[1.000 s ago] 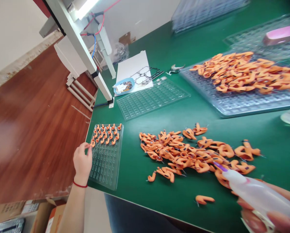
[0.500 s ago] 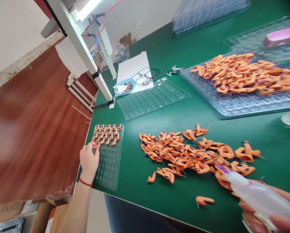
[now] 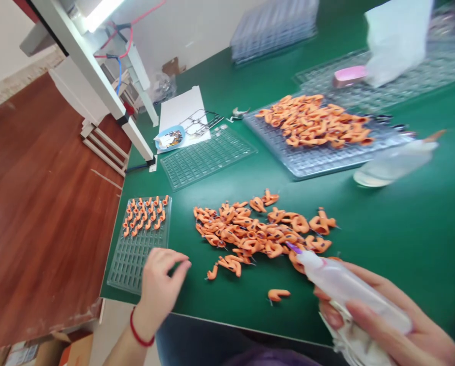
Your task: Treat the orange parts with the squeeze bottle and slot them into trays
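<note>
At the left of the frame, a small tray (image 3: 122, 262) lies on the green tabletop (image 3: 402, 229), with orange pieces (image 3: 149, 215) set in its upper rows. A loose pile (image 3: 246, 231) of these pieces spreads across the centre. Toward the upper right, a large tray (image 3: 311, 166) bears a bigger heap of them. In the upper left, a blue dish (image 3: 170, 148) holds little bits and something white. At lower right, the right hand (image 3: 421, 330) grasps a purple-tipped bottle (image 3: 353, 284), with a white cloth (image 3: 351, 333) in the same grip; whether the tip touches the pile cannot be told. The left hand (image 3: 160, 282), between small tray and pile, has its grip released, thumb and forefinger curled close.
</note>
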The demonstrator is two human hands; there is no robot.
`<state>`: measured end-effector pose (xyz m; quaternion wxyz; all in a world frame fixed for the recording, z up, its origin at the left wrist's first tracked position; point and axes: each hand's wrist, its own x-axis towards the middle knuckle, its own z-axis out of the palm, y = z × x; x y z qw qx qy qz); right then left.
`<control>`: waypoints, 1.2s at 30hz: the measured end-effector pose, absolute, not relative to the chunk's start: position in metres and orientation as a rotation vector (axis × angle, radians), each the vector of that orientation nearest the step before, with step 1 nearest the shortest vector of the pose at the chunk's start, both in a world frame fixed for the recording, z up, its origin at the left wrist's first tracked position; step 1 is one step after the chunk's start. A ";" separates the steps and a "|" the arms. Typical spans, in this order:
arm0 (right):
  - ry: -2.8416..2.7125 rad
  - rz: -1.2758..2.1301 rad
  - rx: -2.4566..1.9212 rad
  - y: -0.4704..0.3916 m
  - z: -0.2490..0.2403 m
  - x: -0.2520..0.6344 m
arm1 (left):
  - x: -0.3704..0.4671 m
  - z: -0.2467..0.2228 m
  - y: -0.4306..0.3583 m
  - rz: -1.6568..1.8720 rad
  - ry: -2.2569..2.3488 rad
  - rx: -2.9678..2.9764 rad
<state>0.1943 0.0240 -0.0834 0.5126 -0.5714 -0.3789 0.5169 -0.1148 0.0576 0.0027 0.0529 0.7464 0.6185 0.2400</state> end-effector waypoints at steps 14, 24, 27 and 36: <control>-1.249 1.107 -1.267 0.014 -0.057 0.188 | -0.072 -0.008 0.045 0.622 1.683 2.211; -1.701 0.801 -1.188 0.011 -0.044 0.185 | -0.043 -0.013 0.015 0.631 1.701 2.598; -1.780 0.715 -1.205 0.012 -0.044 0.184 | -0.042 -0.015 0.015 0.636 1.712 2.610; -1.859 0.683 -1.210 0.013 -0.040 0.181 | -0.041 -0.016 0.013 0.623 1.697 2.620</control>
